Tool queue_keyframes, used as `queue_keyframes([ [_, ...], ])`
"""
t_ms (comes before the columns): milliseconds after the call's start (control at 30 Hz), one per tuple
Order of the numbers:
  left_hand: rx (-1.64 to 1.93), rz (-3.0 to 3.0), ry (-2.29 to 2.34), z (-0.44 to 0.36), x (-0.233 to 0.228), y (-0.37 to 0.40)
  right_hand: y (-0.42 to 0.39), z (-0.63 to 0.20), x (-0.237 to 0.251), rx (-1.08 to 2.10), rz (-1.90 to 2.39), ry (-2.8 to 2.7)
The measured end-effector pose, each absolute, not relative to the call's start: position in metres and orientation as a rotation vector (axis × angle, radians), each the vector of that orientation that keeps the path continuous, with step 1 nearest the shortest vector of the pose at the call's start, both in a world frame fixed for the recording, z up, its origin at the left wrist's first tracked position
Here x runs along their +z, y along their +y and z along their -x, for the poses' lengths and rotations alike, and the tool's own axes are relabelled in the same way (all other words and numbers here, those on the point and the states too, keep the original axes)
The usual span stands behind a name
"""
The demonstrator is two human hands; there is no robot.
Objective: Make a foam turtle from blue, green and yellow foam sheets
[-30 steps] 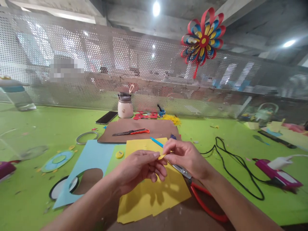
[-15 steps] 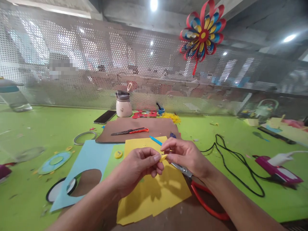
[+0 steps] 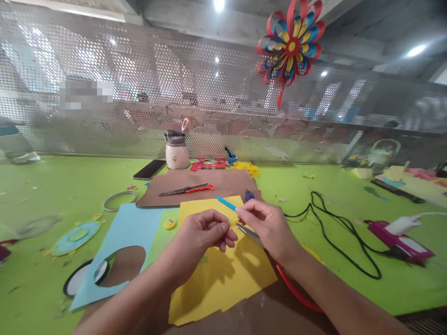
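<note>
Currently, left to right on the green table (image 3: 52, 181): blue-and-green paper disc (image 3: 75, 236), grey ring (image 3: 119, 200), then a light blue sheet (image 3: 134, 228) with a round hole cut out, a black-rimmed disc (image 3: 75, 284) partly under it. Behind those, a phone (image 3: 149, 169) and a white jar (image 3: 176, 151) near the perforated screen.

Centre: brown board (image 3: 209, 182) with an orange-handled cutter (image 3: 186, 189) on it; yellow sheet (image 3: 223, 270) lies in front, overlapping the board edge. Small yellow round bit (image 3: 170, 224) sits just left of the sheet.

Left hand (image 3: 202, 237) is above the yellow sheet, thumb and fingertips pinched on a small yellow paper scrap (image 3: 232, 222). Right hand (image 3: 268, 228) meets it there, its fingertips also on the scrap. Scissors (image 3: 249, 234) are under the right hand, blades poking out toward the left hand, red handle loop (image 3: 296, 293) below the wrist; can't tell if the hand grips them. Blue pen (image 3: 226, 203) lies just behind the fingers.

Right: black cable (image 3: 335, 228), pink device (image 3: 400, 239). Paper pinwheel (image 3: 290, 44) hangs on the screen above.
</note>
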State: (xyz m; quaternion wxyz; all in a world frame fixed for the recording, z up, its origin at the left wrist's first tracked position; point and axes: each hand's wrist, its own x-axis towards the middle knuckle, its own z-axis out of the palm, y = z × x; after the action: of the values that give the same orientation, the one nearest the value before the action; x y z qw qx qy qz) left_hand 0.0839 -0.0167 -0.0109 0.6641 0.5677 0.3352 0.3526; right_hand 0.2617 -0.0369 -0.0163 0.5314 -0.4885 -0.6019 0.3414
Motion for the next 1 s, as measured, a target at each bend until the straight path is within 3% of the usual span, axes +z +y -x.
queue_keyframes([
  [300, 0.784, -1.260, 0.792, -0.087, -0.013, -0.016, -0.038, -0.258, -0.017, 0.905, 1.089, -1.471],
  [533, 0.770, -1.214, 0.781, -0.084, -0.012, -0.014, -0.023, -0.279, -0.016, 0.729, 1.173, -1.142],
  [767, 0.842, -1.157, 0.771, -0.085, -0.012, -0.013, -0.040, -0.255, -0.017, 1.002, 1.143, -1.459],
  [1000, 0.793, -1.233, 0.761, -0.090, -0.011, -0.018, -0.042, -0.248, -0.023, 0.997, 1.148, -1.398],
])
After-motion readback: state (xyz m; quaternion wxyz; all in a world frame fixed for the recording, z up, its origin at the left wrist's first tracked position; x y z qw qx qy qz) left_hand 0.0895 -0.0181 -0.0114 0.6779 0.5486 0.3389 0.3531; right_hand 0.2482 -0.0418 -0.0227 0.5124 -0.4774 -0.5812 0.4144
